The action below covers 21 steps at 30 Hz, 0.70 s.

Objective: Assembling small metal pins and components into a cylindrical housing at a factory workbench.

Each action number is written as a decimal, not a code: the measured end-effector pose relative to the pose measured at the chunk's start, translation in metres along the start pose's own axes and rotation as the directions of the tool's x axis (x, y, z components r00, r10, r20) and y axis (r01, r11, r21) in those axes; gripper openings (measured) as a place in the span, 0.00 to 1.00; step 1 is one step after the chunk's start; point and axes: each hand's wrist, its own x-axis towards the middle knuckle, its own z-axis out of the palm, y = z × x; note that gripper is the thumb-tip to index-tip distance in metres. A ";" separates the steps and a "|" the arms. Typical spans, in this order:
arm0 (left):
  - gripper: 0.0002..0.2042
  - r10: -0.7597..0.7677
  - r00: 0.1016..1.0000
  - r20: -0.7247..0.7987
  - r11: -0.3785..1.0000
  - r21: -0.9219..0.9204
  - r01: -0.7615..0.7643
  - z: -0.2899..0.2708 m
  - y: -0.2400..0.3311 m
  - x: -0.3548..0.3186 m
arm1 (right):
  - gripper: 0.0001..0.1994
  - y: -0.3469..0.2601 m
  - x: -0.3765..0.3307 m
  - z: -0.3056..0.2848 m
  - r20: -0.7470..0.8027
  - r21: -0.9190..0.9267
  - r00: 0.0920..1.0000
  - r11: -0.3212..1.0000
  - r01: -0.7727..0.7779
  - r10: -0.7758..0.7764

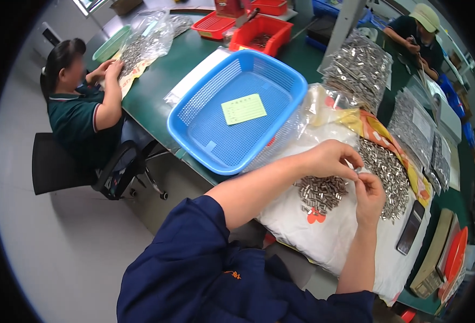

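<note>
Over a white cloth [288, 215], my left hand [331, 159] and my right hand [370, 200] meet with thumbs and fingertips pinched together. Between them shows a tiny silvery metal piece [358, 170], mostly covered by the fingers. Below my left hand lies a smaller heap of short metal pieces [319, 196]. A larger, shinier heap of similar pieces [391, 180] spreads beyond my right hand, along a yellow and orange patterned cloth [380, 126].
Left of the cloth stands a blue perforated basket [181, 126] holding a pale green paper slip [244, 109]. Bags of metal pieces [358, 67] lie behind; a phone [410, 228] rests at right. Red bins [280, 37] stand farther back. Two co-workers sit at the green table [151, 97].
</note>
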 end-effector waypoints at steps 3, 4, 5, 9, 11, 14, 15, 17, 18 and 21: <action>0.15 0.018 1.000 0.004 0.999 0.030 -0.018 0.001 0.001 0.001 | 0.05 0.000 -0.002 -0.001 -0.033 0.021 0.999 0.999 0.043 -0.042; 0.15 0.009 1.000 0.020 1.000 0.025 -0.010 0.002 0.003 0.001 | 0.05 -0.003 -0.004 0.000 -0.054 0.032 0.998 0.999 0.042 -0.040; 0.16 -0.009 1.000 0.004 1.000 0.023 0.008 0.003 0.005 -0.001 | 0.05 -0.005 -0.003 0.002 -0.063 0.051 0.997 0.997 0.052 -0.049; 0.15 0.023 1.000 -0.008 0.999 0.041 -0.023 0.002 0.002 -0.001 | 0.06 0.008 -0.003 -0.003 -0.032 -0.043 0.991 0.991 0.126 -0.128; 0.15 0.024 1.000 -0.005 0.999 0.046 -0.023 0.004 -0.001 0.001 | 0.06 0.009 -0.003 -0.004 -0.052 -0.187 0.987 0.973 0.138 -0.150; 0.15 0.036 0.999 -0.014 0.997 0.063 -0.035 0.005 -0.002 0.002 | 0.05 -0.008 -0.003 0.008 -0.091 -0.403 0.956 0.888 0.220 -0.278; 0.15 0.042 0.999 -0.022 0.996 0.085 -0.040 0.005 -0.002 0.001 | 0.05 -0.012 -0.004 0.010 -0.095 -0.406 0.956 0.888 0.217 -0.277; 0.15 0.058 0.998 -0.015 0.993 0.105 -0.056 0.006 0.000 0.000 | 0.06 -0.018 -0.005 0.014 -0.043 -0.589 0.905 0.742 0.319 -0.423; 0.15 0.044 0.999 -0.030 0.992 0.120 -0.040 0.006 0.001 -0.001 | 0.06 -0.020 -0.005 0.016 -0.055 -0.588 0.912 0.751 0.300 -0.407; 0.15 0.031 0.999 -0.032 0.991 0.131 -0.026 0.005 0.003 -0.001 | 0.05 -0.019 -0.006 0.016 -0.073 -0.567 0.924 0.778 0.271 -0.375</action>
